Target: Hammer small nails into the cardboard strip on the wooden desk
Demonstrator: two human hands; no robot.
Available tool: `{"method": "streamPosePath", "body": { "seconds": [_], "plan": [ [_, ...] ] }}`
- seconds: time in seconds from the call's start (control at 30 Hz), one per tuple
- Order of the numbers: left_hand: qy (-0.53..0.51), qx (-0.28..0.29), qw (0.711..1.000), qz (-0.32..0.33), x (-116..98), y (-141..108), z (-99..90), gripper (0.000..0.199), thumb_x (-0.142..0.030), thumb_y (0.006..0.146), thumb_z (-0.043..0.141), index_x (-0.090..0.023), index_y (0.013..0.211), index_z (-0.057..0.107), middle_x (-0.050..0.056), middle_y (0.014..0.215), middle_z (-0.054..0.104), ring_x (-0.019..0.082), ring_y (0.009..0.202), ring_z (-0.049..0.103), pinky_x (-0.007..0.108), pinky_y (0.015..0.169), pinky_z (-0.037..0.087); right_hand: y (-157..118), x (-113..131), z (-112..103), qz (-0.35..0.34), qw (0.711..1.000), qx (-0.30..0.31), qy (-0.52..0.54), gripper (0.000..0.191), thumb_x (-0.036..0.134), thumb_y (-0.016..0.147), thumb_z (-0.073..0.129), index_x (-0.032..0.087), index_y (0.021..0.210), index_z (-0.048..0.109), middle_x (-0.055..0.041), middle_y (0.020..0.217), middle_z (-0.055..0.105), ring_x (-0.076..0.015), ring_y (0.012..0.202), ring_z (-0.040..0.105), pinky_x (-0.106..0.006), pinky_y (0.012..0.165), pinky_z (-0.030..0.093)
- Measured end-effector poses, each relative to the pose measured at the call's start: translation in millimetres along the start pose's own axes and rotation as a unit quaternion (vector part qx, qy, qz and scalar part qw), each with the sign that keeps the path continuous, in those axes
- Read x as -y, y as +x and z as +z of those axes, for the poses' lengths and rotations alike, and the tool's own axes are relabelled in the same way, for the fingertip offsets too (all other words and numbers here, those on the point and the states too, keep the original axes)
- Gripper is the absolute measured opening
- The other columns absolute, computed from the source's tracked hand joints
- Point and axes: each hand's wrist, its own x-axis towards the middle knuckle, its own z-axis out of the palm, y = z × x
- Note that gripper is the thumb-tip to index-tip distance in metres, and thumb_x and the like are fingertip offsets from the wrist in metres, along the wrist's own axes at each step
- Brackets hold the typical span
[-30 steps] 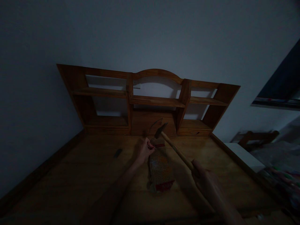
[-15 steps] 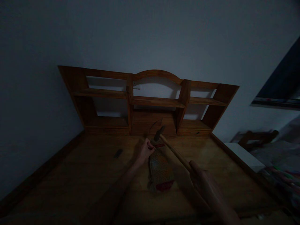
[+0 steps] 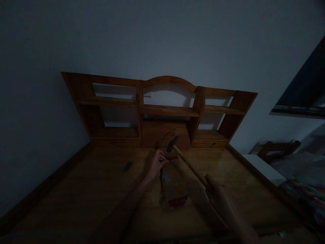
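Observation:
My right hand (image 3: pixel 215 191) is wrapped round the wooden handle of a hammer (image 3: pixel 189 165). The dark hammer head is raised just beyond the fingertips of my left hand (image 3: pixel 157 162). Those fingers are pinched together over the far end of a speckled, orange-brown block (image 3: pixel 174 184) with red ends, which lies on the wooden desk (image 3: pixel 106 196). A tiny bright spot shows at the pinch, too small to name. Behind the hammer head a thin curved line (image 3: pixel 167 135) stands out against the shelf front; its kind is unclear in the dim light.
A small dark flat object (image 3: pixel 127 166) lies left of my left hand. Along the back of the desk stands a wooden shelf unit (image 3: pixel 170 110) against the wall. To the right are a white surface (image 3: pixel 264 167), a wooden chair back (image 3: pixel 279 150) and a blurred heap of coloured items (image 3: pixel 309 193).
Both hands keep nearly the same places. The hammer head has barely shifted, and the whole view has moved very slightly.

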Motion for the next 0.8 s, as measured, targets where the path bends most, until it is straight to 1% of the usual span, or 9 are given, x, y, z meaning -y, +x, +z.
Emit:
{"method": "streamPosePath", "body": {
  "seconds": [0.17,0.27,0.37,0.43,0.5,0.67,0.8],
  "plan": [
    [0.007,-0.012,1.0,-0.016,-4,0,1.1,0.04,-0.022,0.065,0.075,-0.021,0.086,0.041,-0.006,0.063,0.061,0.014,0.06,0.063,0.021,0.057,0.044,-5,-3,14,0.006,0.999,0.032,-0.018,0.052,0.018,0.075,0.048,0.019,0.126,0.054,-0.0058,0.068,0.069,-0.0183,0.057,0.063,-0.023,0.048,0.026],
    [0.013,-0.004,1.0,-0.021,-6,0,0.7,0.039,-0.021,0.065,0.074,-0.022,0.086,0.041,-0.005,0.064,0.063,0.014,0.061,0.064,0.022,0.057,0.044,-5,-5,18,0.014,0.999,0.023,-0.026,0.053,0.017,0.075,0.048,0.021,0.127,0.053,-0.0048,0.068,0.069,-0.0184,0.057,0.064,-0.023,0.048,0.027],
    [0.022,0.003,0.999,-0.026,-10,-1,-0.3,0.038,-0.022,0.066,0.075,-0.021,0.085,0.042,-0.004,0.065,0.064,0.015,0.062,0.064,0.022,0.058,0.044,-3,-6,16,0.013,1.0,-0.003,-0.02,0.053,0.018,0.077,0.046,0.017,0.131,0.05,-0.0072,0.07,0.071,-0.0202,0.06,0.066,-0.023,0.049,0.031],
    [0.018,0.005,1.0,-0.023,-11,-2,-0.6,0.037,-0.023,0.067,0.074,-0.021,0.085,0.042,-0.004,0.066,0.064,0.015,0.063,0.064,0.021,0.058,0.044,-1,-6,13,0.009,1.0,-0.008,-0.022,0.052,0.019,0.078,0.044,0.014,0.129,0.052,-0.0086,0.069,0.071,-0.0214,0.06,0.066,-0.024,0.048,0.032],
    [0.014,0.004,1.0,-0.016,-11,-3,-0.5,0.036,-0.023,0.068,0.073,-0.022,0.086,0.042,-0.004,0.067,0.064,0.014,0.065,0.064,0.021,0.059,0.044,-1,-5,11,0.005,1.0,-0.009,-0.022,0.05,0.019,0.077,0.045,0.014,0.127,0.055,-0.0083,0.068,0.07,-0.0216,0.059,0.066,-0.024,0.048,0.032],
    [0.026,-0.013,1.0,-0.013,-6,-2,0.9,0.036,-0.024,0.067,0.074,-0.021,0.084,0.042,-0.005,0.066,0.06,0.013,0.063,0.062,0.019,0.056,0.042,-4,2,11,0.02,0.999,0.028,-0.003,0.048,0.018,0.075,0.049,0.02,0.122,0.058,-0.0049,0.066,0.069,-0.0184,0.056,0.064,-0.022,0.046,0.028],
    [0.033,-0.016,0.999,-0.012,-1,-1,1.6,0.036,-0.024,0.066,0.073,-0.022,0.084,0.042,-0.006,0.064,0.059,0.012,0.061,0.061,0.019,0.055,0.041,-7,6,12,0.031,0.998,0.045,0.011,0.049,0.018,0.073,0.05,0.018,0.122,0.057,-0.0068,0.069,0.07,-0.0185,0.056,0.063,-0.022,0.045,0.027]
  ]
}}
